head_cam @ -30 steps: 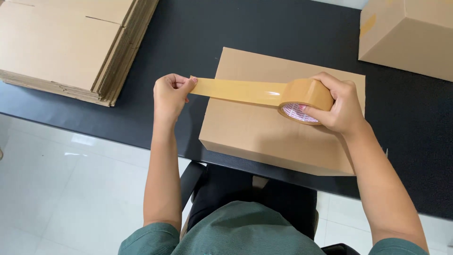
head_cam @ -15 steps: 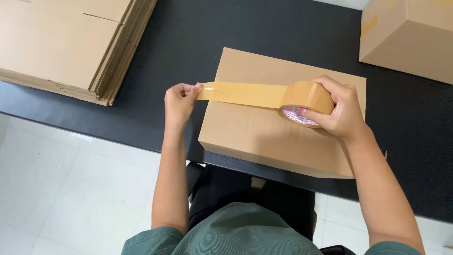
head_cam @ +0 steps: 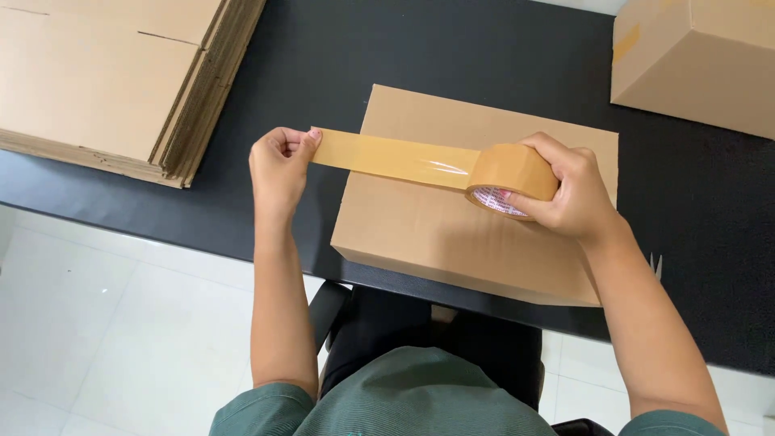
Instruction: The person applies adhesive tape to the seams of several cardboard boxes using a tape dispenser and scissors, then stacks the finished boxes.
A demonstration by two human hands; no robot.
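A closed brown cardboard box [head_cam: 452, 234] lies on the black table [head_cam: 452, 56] in front of me. My right hand [head_cam: 569, 194] grips a roll of brown packing tape [head_cam: 510, 176] above the box's right half. A strip of tape [head_cam: 387, 158] stretches from the roll to the left, past the box's left edge. My left hand [head_cam: 278, 165] pinches the free end of that strip between thumb and fingers, just left of the box. The strip hangs taut slightly above the box top.
A stack of flattened cardboard boxes [head_cam: 105, 81] fills the table's far left. Another assembled cardboard box [head_cam: 694, 60] stands at the far right. A small scissors tip [head_cam: 655, 265] shows by my right forearm. White floor tiles [head_cam: 105, 323] lie below the table edge.
My left hand drew the tape end toward the box, then back out to the left. The roll in my right hand stayed over the box's right half.
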